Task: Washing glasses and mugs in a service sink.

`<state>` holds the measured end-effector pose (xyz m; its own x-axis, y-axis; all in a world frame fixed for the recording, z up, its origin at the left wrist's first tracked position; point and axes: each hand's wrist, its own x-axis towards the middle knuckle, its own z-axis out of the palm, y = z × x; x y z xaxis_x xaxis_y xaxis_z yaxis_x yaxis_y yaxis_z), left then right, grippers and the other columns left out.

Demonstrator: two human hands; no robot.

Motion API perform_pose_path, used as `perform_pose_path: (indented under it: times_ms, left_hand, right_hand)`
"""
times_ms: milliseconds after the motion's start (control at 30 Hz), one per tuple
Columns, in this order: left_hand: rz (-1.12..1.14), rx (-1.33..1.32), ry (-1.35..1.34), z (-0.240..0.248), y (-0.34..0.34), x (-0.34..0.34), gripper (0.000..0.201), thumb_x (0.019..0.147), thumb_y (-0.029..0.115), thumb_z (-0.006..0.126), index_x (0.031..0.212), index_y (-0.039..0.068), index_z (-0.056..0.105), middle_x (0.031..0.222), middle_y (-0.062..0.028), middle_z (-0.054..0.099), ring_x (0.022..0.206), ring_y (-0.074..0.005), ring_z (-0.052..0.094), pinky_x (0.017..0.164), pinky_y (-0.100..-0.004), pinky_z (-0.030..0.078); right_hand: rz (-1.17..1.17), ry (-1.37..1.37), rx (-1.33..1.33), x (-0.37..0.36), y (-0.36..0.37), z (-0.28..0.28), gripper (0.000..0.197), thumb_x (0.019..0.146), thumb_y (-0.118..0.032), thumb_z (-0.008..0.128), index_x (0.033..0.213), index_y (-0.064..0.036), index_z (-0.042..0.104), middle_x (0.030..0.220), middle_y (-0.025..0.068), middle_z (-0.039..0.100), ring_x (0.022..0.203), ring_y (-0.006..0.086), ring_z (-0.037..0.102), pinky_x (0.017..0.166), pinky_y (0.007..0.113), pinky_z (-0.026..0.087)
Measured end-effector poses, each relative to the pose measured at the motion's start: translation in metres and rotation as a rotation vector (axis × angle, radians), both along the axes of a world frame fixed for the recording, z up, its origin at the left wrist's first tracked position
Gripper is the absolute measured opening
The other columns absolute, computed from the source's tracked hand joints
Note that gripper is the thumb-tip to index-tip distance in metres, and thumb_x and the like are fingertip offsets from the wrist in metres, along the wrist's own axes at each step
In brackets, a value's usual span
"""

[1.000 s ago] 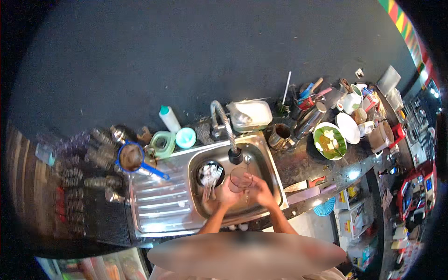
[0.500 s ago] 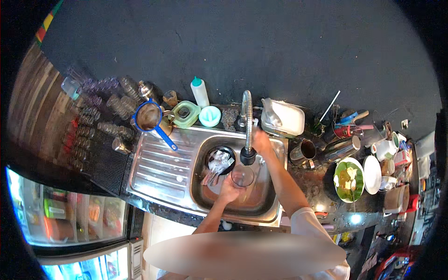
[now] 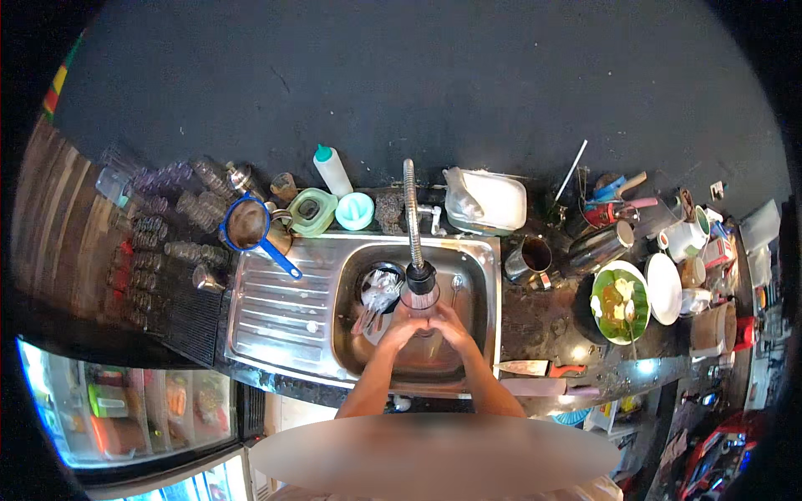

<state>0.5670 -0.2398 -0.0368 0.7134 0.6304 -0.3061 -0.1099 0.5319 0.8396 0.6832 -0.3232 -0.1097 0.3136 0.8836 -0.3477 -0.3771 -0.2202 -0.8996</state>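
Over the sink (image 3: 351, 359), a clear drinking glass (image 3: 420, 298) stands mouth-up under the black nozzle of the coiled-spring faucet (image 3: 411, 209). My left hand (image 3: 403, 327) is wrapped round its lower left side. From the other side my right hand (image 3: 452, 328) closes on it, the fingertips of both hands meeting near its base. Whether water runs into it is hard to make out. Left of the glass, a dark bowl (image 3: 366, 291) in the basin holds white-smeared cutlery (image 3: 383, 288). A spoon (image 3: 457, 288) lies on the basin floor at the right.
A blue-rimmed strainer (image 3: 249, 224) rests beside the ribbed drainboard (image 3: 276, 309). Behind the sink stand a squeeze bottle (image 3: 333, 171), plastic tubs (image 3: 355, 210) and a white container (image 3: 497, 200). Knives (image 3: 526, 367), a metal pitcher (image 3: 528, 259) and a leaf-lined plate (image 3: 620, 302) occupy the right counter.
My right hand has left the tap at the sink's back and come down onto the glass. The glass is now directly under the nozzle, held in both hands. The view has shifted slightly.
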Motion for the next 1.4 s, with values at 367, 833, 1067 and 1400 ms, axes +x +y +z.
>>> perform_pose_path:
  times_ms: [367,833,1067,1400]
  left_hand:
    - [-0.237,0.247,0.082,0.030,0.035,-0.058,0.075,0.061,-0.006,0.052,0.131,0.005,0.030,0.133,-0.0103,0.033,0.123,-0.0229,0.030,0.093,-0.0313,0.034]
    - [-0.213,0.099,0.134,0.008,0.053,-0.116,0.061,0.068,-0.003,0.052,0.126,0.011,0.038,0.123,-0.0146,0.044,0.110,-0.0222,0.043,0.084,-0.0292,0.040]
    - [-0.126,0.039,0.287,0.012,0.018,-0.038,0.044,0.077,0.017,0.059,0.117,0.004,0.044,0.105,-0.0130,0.056,0.086,-0.0234,0.057,0.073,-0.0305,0.046]
    - [0.098,-0.778,-0.208,-0.053,0.024,0.000,0.050,0.081,0.048,0.043,0.104,0.004,0.052,0.101,-0.0153,0.056,0.086,-0.0330,0.056,0.076,-0.0454,0.046]
  right_hand:
    - [-0.292,-0.498,0.080,-0.055,0.024,0.057,0.039,0.056,-0.011,0.069,0.093,-0.0025,0.062,0.083,0.0078,0.065,0.078,0.0150,0.060,0.072,0.029,0.046]
    - [-0.365,-0.582,-0.060,-0.071,0.024,0.044,0.043,0.055,-0.009,0.068,0.097,-0.0028,0.057,0.084,0.0067,0.064,0.075,0.0169,0.060,0.071,0.030,0.048]
    - [-0.110,0.001,-0.156,-0.053,0.005,0.064,0.034,0.066,-0.009,0.067,0.097,-0.0038,0.056,0.086,0.0077,0.063,0.071,0.0144,0.060,0.058,0.029,0.049]
    - [-0.086,0.122,-0.173,-0.028,0.013,0.062,0.033,0.086,-0.033,0.043,0.100,-0.0060,0.054,0.080,0.0088,0.062,0.058,0.0201,0.060,0.046,0.032,0.050]
